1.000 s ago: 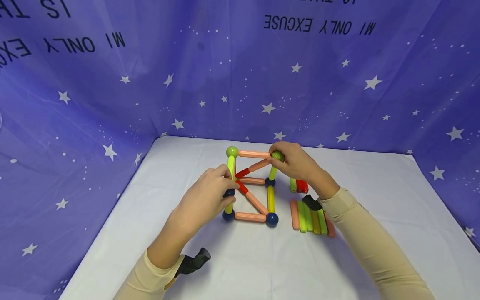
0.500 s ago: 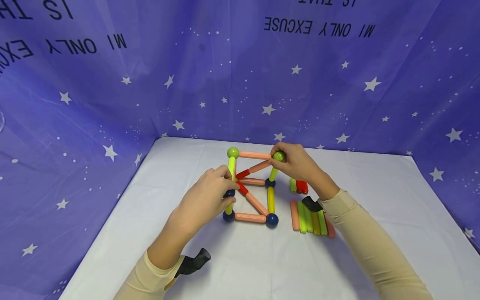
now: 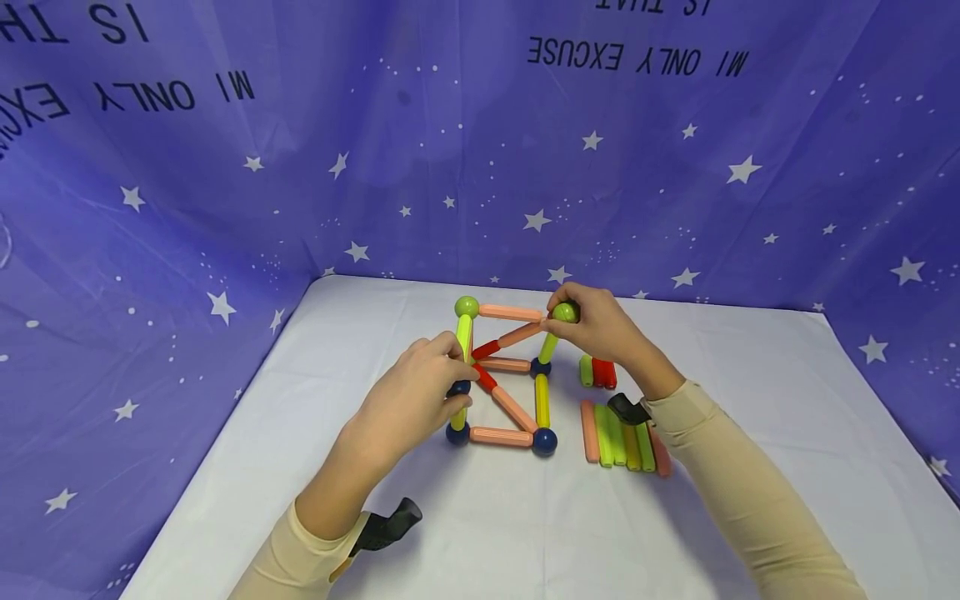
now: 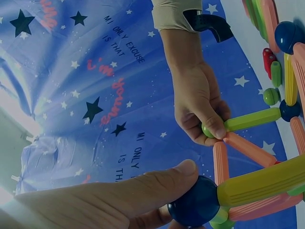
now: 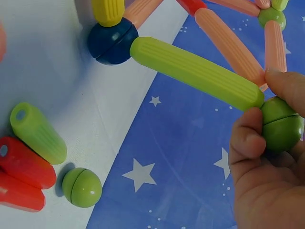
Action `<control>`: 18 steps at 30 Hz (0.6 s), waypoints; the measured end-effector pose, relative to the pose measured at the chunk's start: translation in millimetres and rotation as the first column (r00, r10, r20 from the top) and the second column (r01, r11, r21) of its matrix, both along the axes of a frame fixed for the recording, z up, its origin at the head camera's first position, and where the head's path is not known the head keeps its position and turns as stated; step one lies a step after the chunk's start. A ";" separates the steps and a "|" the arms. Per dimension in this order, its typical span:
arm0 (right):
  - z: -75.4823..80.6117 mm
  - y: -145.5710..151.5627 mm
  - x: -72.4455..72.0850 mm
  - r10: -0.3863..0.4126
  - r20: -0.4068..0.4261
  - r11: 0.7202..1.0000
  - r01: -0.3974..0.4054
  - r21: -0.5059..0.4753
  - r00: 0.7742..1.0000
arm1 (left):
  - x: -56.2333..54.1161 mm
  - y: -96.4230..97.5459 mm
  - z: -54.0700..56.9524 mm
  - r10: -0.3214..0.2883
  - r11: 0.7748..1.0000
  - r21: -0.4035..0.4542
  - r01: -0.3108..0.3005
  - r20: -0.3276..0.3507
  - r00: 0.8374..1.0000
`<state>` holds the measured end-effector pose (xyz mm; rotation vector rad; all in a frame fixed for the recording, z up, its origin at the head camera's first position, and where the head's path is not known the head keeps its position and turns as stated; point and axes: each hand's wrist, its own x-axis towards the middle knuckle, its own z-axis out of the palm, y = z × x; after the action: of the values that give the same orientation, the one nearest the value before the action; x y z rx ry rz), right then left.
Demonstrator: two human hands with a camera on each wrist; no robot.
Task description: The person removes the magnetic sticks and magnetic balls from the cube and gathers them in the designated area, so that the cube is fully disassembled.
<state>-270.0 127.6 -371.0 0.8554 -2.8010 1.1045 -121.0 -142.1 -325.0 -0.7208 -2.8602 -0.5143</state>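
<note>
A frame of rods and balls stands on the white-covered table [image 3: 480,525]. My left hand [image 3: 412,400] holds its left side, gripping a dark blue ball [image 4: 193,202] with thumb and fingers. At the upper right corner my right hand [image 3: 603,329] pinches a green ball [image 5: 283,129]. That ball sits at the end of a lime green rod [image 5: 195,71], which leans out from another blue ball [image 5: 113,42]. Two salmon rods, one horizontal [image 3: 510,312] and one diagonal [image 3: 520,335], end beside my right thumb, slightly apart from the green ball. A green ball [image 3: 467,307] tops the left side.
Right of the frame lies a row of salmon, green and yellow rods [image 3: 617,437]. Short red pieces [image 3: 603,373] and a short green piece [image 3: 586,372] lie behind it. A loose green ball [image 5: 82,187] is near them. A purple star-patterned cloth [image 3: 480,167] hangs behind.
My right hand has shifted slightly right with the green ball. The lime green rod leans further right, and a gap has opened between ball and salmon rods. My left hand has stayed put.
</note>
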 end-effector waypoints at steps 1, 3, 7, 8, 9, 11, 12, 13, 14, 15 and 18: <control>-0.1 1.0 -0.2 -0.003 0.015 1.000 0.003 -0.008 1.000 | 0.2 0.0 0.2 0.000 1.000 -0.001 0.000 0.000 1.000; -0.6 3.8 -0.3 -0.016 0.063 0.999 0.018 -0.029 0.998 | 0.4 0.1 0.5 -0.001 1.000 0.003 0.001 0.000 1.000; -2.0 11.4 -1.8 -0.034 0.217 0.992 0.058 -0.108 0.976 | 0.2 0.3 0.9 -0.004 1.000 -0.003 0.004 0.001 1.000; -2.4 13.4 -2.2 -0.031 0.252 0.989 0.067 -0.133 0.967 | 0.1 0.3 1.0 -0.006 1.000 -0.005 0.006 0.000 1.000; -3.2 15.5 -3.0 -0.026 0.286 0.984 0.075 -0.161 0.958 | 0.0 0.2 1.1 -0.006 1.000 -0.007 0.006 0.000 1.000; -3.8 19.6 -4.6 -0.019 0.334 0.973 0.095 -0.211 0.943 | -0.1 0.2 1.3 -0.006 1.000 -0.008 0.006 0.001 1.000; -4.6 22.2 -6.2 -0.018 0.349 0.967 0.105 -0.231 0.937 | -0.2 0.1 1.2 -0.006 1.000 -0.005 0.006 0.002 1.000; -5.4 25.0 -7.9 -0.021 0.363 0.962 0.117 -0.246 0.932 | -0.3 0.0 0.9 -0.006 1.000 -0.005 0.006 0.002 1.000; -6.1 27.9 -9.8 -0.026 0.371 0.956 0.132 -0.262 0.928 | -0.1 -0.1 0.9 -0.005 1.000 -0.007 0.005 0.000 1.000; -7.2 30.9 -12.3 -0.034 0.379 0.948 0.150 -0.280 0.925 | -0.2 -0.1 0.7 -0.003 1.000 -0.008 0.003 -0.001 1.000; -10.1 41.4 -18.6 -0.071 0.378 0.941 0.188 -0.283 0.923 | -0.1 -0.3 0.0 -0.004 1.000 -0.002 0.004 -0.005 1.000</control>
<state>-288.6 169.0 -381.1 0.4632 -2.7703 1.7830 -121.1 -142.4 -325.0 -0.7265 -2.8560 -0.5104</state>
